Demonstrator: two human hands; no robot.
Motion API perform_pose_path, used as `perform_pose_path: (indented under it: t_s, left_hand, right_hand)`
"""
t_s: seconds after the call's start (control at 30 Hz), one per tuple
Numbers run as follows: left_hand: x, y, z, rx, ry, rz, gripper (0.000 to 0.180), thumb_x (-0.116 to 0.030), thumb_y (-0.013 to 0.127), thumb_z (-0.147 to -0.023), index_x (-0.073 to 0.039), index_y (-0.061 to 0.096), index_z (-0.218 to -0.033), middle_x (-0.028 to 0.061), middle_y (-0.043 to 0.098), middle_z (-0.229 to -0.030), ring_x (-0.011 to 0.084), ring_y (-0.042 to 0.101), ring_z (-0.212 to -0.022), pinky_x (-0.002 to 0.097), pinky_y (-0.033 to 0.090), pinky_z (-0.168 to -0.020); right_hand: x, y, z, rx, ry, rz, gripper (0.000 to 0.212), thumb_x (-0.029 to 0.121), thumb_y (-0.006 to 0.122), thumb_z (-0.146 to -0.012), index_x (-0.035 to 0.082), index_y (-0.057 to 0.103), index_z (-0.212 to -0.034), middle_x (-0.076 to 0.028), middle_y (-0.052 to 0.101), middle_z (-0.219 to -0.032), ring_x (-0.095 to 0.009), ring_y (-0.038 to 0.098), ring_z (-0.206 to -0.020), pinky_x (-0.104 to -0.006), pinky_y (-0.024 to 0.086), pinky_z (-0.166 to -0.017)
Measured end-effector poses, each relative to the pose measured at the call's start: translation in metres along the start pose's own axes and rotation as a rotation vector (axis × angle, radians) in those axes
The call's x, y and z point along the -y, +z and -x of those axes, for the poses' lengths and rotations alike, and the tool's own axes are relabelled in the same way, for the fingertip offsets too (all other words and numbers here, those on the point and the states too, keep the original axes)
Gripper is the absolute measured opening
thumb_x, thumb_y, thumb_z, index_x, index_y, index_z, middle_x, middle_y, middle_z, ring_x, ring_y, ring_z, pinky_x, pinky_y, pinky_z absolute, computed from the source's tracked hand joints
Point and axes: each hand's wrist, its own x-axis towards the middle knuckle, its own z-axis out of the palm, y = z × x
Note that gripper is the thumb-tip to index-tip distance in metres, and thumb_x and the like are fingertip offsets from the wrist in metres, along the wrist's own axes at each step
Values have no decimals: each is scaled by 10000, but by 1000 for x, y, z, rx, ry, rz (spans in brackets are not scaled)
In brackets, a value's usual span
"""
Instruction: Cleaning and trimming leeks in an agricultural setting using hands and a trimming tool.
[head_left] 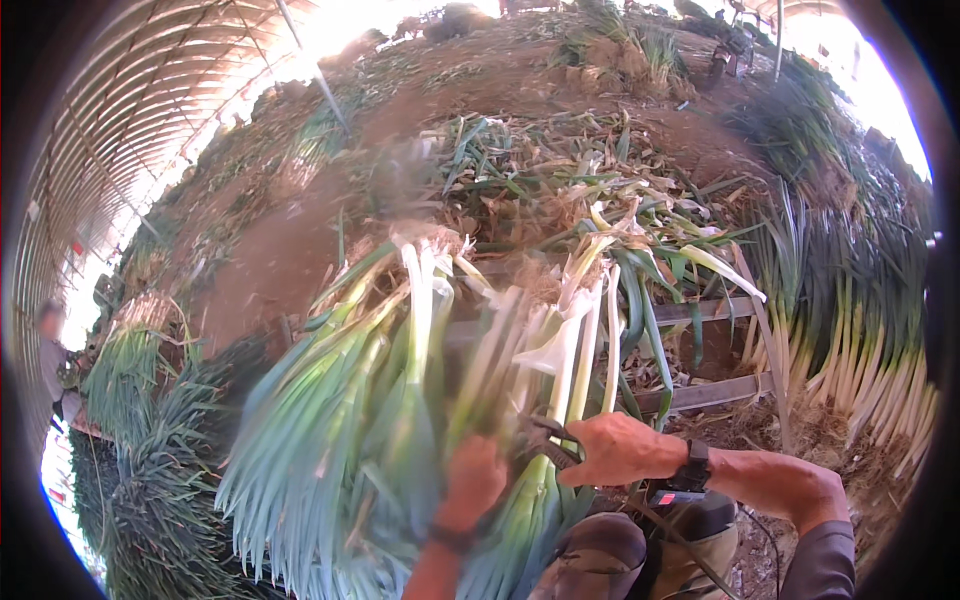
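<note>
Hands are working low in the middle of the view, both closed around a big bundle of leeks [420, 400]. The left hand [472, 485] is gripping the bundle from below, fingers wrapped into the stalks, blurred with motion. The right hand [620, 450], wearing a dark watch [693, 465] at the wrist, is clutching the stalks on the bundle's right side, and something dark and thin is sticking out from under its fingers; what it is cannot be told. The bundle is lying across the person's lap, root ends pointing away, pale white shanks running into long blue-green leaves that are fanning out toward the lower left. Tufts of brownish roots are showing at the far ends. A knee [600, 560] in brown trousers is sitting just under the right hand. Beyond the bundle a wooden frame [710, 390] is standing on the soil, littered with trimmed leaves [560, 190]. More leeks are lying in rows at the right [860, 340] and stacked at the left [130, 400].
</note>
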Motion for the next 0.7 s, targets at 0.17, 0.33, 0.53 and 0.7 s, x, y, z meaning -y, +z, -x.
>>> perform_pose_path:
  t_s: [0.17, 0.33, 0.53, 0.7]
  left_hand:
    - [13, 4, 5, -30, -185, 191, 287, -108, 638, -853, -26, 673, -1125, 167, 653, -1086, 388, 642, -988, 464, 519, -855]
    - [15, -1, -8, -177, -219, 174, 329, -81, 638, -855, -17, 636, -1178, 179, 653, -1124, 399, 643, -1006, 472, 517, -868]
    - [11, 0, -36, -18, -165, -79, 362, -79, 636, -853, -24, 573, -1206, 181, 652, -1116, 409, 684, -890, 491, 559, -746]
    - [14, 0, -51, 48, -120, -281, 162, -107, 625, -876, -41, 560, -1009, 177, 673, -995, 370, 716, -786, 465, 583, -647]
  right_hand:
    - [11, 15, -7, 147, -64, -110, 465, 391, 711, -789, -49, 626, -911, -207, 654, -661, -385, 682, -704, -471, 536, -693]
    - [10, 20, -17, 17, -67, 69, 492, 383, 694, -799, -78, 593, -937, -247, 650, -693, -434, 672, -725, -505, 530, -707]
    - [-7, 19, -33, -76, -34, 168, 505, 375, 681, -797, -97, 563, -930, -278, 640, -723, -483, 654, -725, -529, 527, -709]
    - [-4, 6, -45, -146, -34, 168, 507, 349, 680, -786, -119, 547, -927, -286, 632, -705, -485, 653, -709, -539, 526, -681]
